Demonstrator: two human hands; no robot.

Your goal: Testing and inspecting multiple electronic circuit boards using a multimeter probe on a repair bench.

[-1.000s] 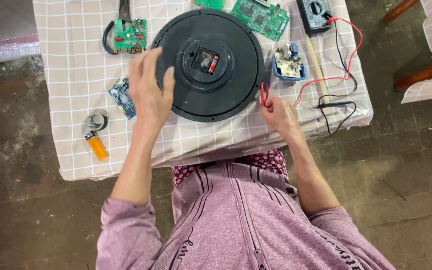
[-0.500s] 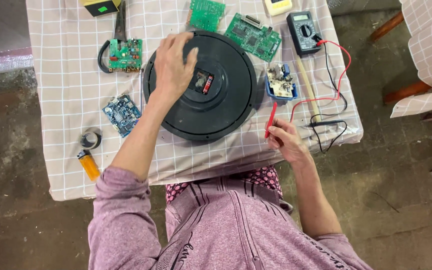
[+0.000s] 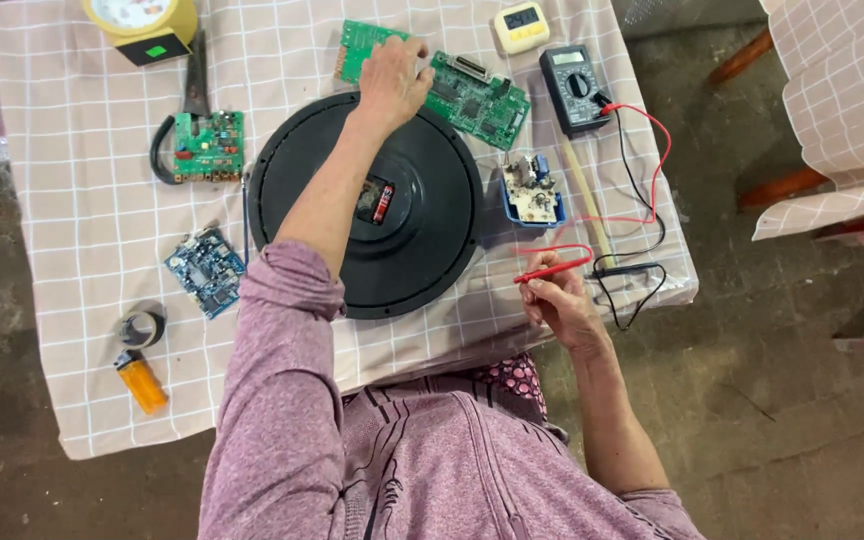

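Left hand (image 3: 392,80) grips a green board (image 3: 364,45); right hand (image 3: 557,300) pinches a red probe (image 3: 552,268), whose lead could snag.

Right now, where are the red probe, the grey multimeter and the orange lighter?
red probe (image 3: 552,268), head view, mid-shaft, in the right hand (image 3: 557,300).
grey multimeter (image 3: 574,88), head view, dial.
orange lighter (image 3: 142,383), head view, body.

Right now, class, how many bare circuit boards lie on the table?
4: large green board under the left hand, small green board by the pliers, blue board front left, white board right.
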